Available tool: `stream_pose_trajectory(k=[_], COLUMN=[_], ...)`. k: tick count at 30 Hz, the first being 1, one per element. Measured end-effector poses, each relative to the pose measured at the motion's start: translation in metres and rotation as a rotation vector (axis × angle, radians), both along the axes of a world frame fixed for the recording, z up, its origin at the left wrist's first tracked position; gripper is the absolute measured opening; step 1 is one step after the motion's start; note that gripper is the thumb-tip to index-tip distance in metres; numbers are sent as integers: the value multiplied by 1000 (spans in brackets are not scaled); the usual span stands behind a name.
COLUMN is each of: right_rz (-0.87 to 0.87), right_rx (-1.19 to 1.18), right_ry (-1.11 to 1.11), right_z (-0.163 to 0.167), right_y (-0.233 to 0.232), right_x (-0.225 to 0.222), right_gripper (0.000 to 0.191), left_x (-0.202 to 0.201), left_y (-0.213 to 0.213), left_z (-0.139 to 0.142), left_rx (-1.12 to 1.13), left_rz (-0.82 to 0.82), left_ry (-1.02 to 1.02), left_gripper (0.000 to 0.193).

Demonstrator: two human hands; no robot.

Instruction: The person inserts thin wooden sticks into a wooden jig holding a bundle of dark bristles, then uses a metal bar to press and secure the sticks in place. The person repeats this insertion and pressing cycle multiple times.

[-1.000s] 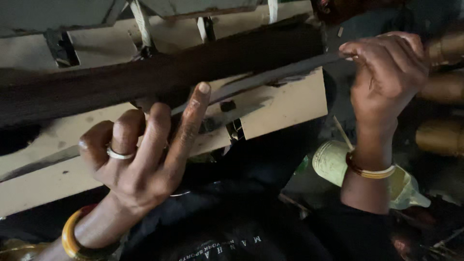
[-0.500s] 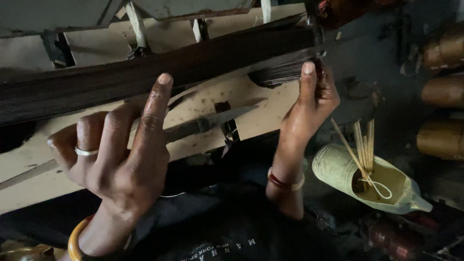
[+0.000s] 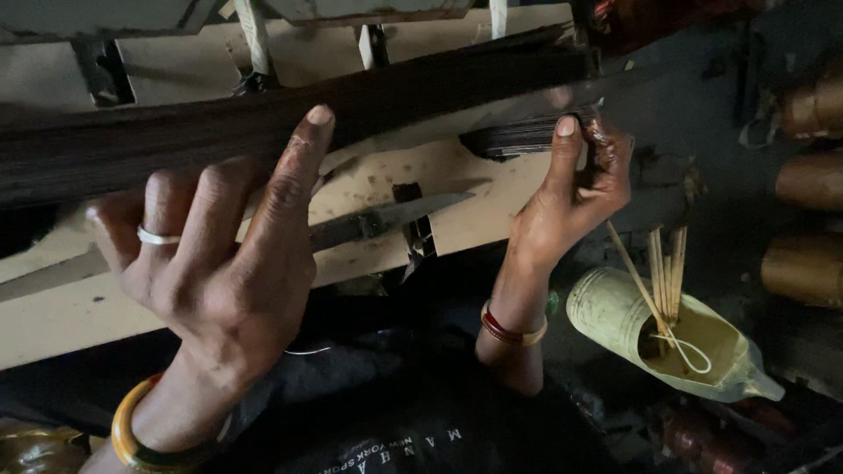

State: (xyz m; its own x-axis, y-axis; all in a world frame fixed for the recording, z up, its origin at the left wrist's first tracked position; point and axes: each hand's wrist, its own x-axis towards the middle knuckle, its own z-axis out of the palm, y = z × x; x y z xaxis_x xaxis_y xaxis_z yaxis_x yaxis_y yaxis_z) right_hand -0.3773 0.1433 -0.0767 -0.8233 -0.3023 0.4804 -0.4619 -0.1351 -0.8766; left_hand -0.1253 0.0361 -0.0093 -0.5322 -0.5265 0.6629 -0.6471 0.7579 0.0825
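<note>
Dark thread bundle lies clamped in left hand and right hand fingers.

White printed lettering runs across dark cloth at the bottom edge, below the wrists.

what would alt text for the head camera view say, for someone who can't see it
Two bare hands reach up to a long dark bundle of thin strands: the left hand curls under it, the right hand pinches its end. Behind is a pale board, and at lower right a cut pale jug holding thin sticks.
</note>
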Motion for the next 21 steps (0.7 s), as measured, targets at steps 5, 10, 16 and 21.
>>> stream_pose_trajectory(k=[5, 10, 16, 21], right_rz=[-25, 49, 118, 125], right_rx=[41, 18, -50, -44], right_ry=[27, 33, -20, -1], right_z=[-1, 1, -2, -5], right_y=[0, 1, 1, 1], right_x=[-2, -2, -7, -8], right_gripper=[11, 11, 12, 22], left_x=[-1, -7, -10, 0], left_y=[0, -2, -10, -19], left_z=[-3, -3, -1, -5], left_rx=[36, 3, -185, -320], left_rz=[-9, -22, -95, -112], left_ry=[-4, 29, -6, -89], left_gripper=[38, 36, 36, 33])
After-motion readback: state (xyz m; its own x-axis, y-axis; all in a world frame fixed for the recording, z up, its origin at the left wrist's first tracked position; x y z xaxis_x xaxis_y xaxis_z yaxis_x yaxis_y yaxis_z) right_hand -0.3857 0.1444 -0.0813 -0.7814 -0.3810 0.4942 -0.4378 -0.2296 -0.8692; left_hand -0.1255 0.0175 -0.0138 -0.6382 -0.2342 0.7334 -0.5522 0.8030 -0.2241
